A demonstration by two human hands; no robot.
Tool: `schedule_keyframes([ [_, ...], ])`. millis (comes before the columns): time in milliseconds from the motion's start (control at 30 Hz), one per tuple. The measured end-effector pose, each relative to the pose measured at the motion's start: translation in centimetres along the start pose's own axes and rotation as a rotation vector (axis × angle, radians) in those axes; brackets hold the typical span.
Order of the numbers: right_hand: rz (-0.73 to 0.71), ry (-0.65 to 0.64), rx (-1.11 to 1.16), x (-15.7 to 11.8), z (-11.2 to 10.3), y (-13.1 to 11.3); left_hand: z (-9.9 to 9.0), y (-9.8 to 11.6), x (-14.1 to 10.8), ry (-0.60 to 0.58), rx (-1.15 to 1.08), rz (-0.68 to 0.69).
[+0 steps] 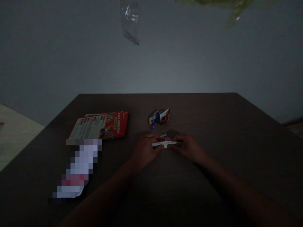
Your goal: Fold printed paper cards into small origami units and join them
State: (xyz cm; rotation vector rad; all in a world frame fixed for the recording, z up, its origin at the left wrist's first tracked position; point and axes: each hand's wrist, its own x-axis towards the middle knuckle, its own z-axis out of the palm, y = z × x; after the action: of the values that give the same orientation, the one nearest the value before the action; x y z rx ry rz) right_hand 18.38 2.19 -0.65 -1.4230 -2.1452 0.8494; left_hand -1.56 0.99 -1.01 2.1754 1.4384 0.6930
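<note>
In the head view, a thin, narrow white, red and dark printed piece (pixel 165 142), apparently of paper or card, is located directly between the left hand (pixel 146 148) and the right hand (pixel 188 147), its long axis running left to right, with the fingers of each hand clamped on the corresponding end. Neither hand is clearly nearer to the piece; both are at the dark brown wooden surface (pixel 236 126), with a crumpled blue, red and white glossy wrapper (pixel 154 118) just beyond on the far side and a stack of flat red-and-white printed sheets (pixel 115 126) farther left.
</note>
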Motion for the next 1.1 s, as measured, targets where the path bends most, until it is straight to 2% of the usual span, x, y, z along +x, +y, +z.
schedule_keyframes([
  [233, 0.063, 0.014, -0.046, 0.2, -0.2, -0.3, -0.2, 0.2, 0.0, -0.015, -0.014, -0.044],
  [333, 0.011, 0.004, -0.028, 0.1, -0.2, 0.0, -0.2, 0.0, -0.1, -0.020, -0.029, -0.041],
  [467, -0.104, -0.023, 0.009, 0.0, 0.0, 0.4, -0.1, -0.4, -0.2, -0.009, -0.033, 0.032],
  [633, -0.175, -0.013, -0.086, 0.0, 0.2, 0.0, 0.1, -0.7, -0.3, -0.003, -0.017, 0.085],
  [1100, -0.019, -0.039, -0.226, 0.3, 0.1, -1.0, 0.0, -0.1, -0.1, -0.025, 0.047, 0.002],
])
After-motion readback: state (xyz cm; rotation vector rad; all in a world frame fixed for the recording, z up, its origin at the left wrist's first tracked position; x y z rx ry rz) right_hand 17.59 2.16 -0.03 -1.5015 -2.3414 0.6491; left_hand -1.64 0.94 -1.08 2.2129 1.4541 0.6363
